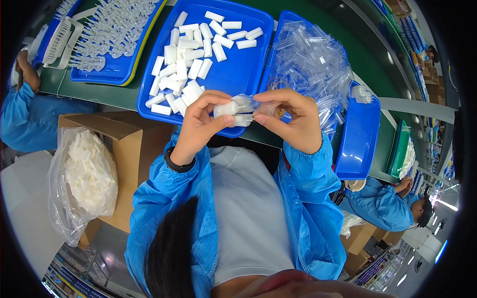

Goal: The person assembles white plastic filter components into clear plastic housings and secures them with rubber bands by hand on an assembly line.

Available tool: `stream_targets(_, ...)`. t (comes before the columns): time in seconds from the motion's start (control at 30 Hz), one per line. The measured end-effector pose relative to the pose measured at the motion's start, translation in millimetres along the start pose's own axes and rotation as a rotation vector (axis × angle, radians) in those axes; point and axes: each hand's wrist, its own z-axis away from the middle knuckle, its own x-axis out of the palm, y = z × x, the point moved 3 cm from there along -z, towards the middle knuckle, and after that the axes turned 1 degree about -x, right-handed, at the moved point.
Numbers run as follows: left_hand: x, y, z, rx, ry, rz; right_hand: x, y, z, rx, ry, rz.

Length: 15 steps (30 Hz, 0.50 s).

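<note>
Both hands meet in front of my chest, over the near edge of a blue tray [228, 59] holding many short white cylinders [181, 64]. My left hand [201, 116] pinches rounded white pieces [227, 110] with thin tips pointing to the right. Fingers and thumb of my right hand [293, 116] are closed on a clear plastic piece [263, 107] beside those tips. Whether the clear piece touches the white ones I cannot tell. Behind my right hand, clear plastic tubes [313, 64] lie heaped in a second blue tray [282, 22].
At the far left, a blue tray [107, 74] carries rows of translucent stemmed parts [117, 30] and a white rack [62, 42]. A smaller blue tray [358, 141] sits right. Left of me stands a cardboard box [131, 149] with a bag of white pieces [89, 169]. Co-workers sit on both sides.
</note>
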Motion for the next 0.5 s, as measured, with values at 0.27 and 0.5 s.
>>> stream_targets(0.27, -1.5, -1.8, -1.1, -0.036, -0.01, 0.003, -4.7, 9.2, -1.9, -0.24, 0.173, -0.135)
stream_targets(0.5, 0.3, 1.8, -0.5, 0.01, -0.033, -0.075, 0.3, 11.6, -2.8, -0.194, 0.134, 0.069)
